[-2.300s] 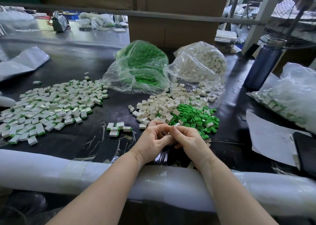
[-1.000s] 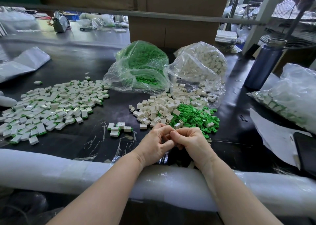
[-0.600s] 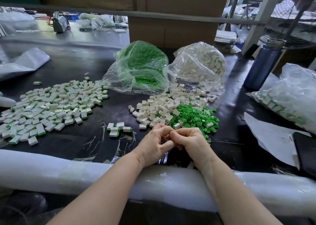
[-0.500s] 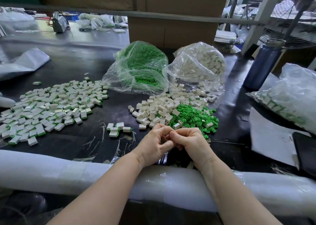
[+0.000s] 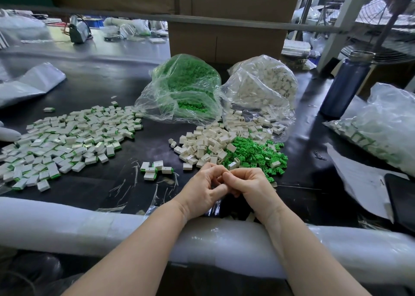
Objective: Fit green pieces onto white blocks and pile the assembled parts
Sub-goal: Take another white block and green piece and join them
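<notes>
My left hand (image 5: 203, 190) and my right hand (image 5: 249, 186) meet at the table's near edge, fingers curled and fingertips pinched together on a small part that the fingers hide. Just beyond them lie a heap of loose white blocks (image 5: 206, 142) and a heap of green pieces (image 5: 253, 154). A few assembled white-and-green parts (image 5: 155, 169) sit left of my hands. A wide spread of assembled parts (image 5: 67, 142) covers the table's left side.
A clear bag of green pieces (image 5: 184, 89) and one of white blocks (image 5: 262, 86) stand behind the heaps. A dark bottle (image 5: 345, 84), a bag of assembled parts (image 5: 381, 124) and paper (image 5: 359, 181) are at right. White padding (image 5: 89, 223) lines the near edge.
Both hands have stayed in place, pressed together; the fingers have curled tighter round the hidden part. The paper at right shifted slightly.
</notes>
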Demonstrator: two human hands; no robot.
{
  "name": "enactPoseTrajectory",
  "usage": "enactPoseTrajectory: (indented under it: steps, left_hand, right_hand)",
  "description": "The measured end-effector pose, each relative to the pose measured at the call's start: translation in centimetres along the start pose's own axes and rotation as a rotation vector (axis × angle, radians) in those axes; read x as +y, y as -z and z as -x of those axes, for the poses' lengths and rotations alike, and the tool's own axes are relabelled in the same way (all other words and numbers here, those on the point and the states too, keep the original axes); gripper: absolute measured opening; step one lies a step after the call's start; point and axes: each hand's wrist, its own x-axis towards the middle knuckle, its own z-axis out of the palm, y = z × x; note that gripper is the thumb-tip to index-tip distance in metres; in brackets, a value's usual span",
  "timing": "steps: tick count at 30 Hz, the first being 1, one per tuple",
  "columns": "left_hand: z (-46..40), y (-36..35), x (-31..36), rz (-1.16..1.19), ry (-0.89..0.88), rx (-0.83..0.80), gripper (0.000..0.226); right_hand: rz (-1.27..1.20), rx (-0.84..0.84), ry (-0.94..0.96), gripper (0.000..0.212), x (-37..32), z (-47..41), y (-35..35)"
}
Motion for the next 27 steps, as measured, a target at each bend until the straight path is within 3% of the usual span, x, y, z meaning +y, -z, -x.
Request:
enactPoseTrajectory:
  steps: [10, 16, 21, 27]
  left_hand:
    - [0.01, 0.10, -0.09, 0.010, 0.008, -0.021, 0.015]
    - [-0.12, 0.02, -0.15, 0.090, 0.007, 0.061, 0.007]
    - [-0.36, 0.11, -0.57, 0.033, 0.030, 0.157, 0.009]
    - [-0.37, 0.08, -0.65, 0.134, 0.087, 0.101, 0.011]
  right_hand:
    - [-0.012, 0.016, -0.015, 0.018, -0.19, 0.13, -0.06]
    - [0.022, 0.011, 0.041, 0.024, -0.59, 0.22, -0.50]
    - [-0.064, 0.156, 0.047, 0.007, -0.55, 0.27, -0.32]
    - [0.110, 0.195, 0.110, 0.018, -0.78, 0.42, -0.35]
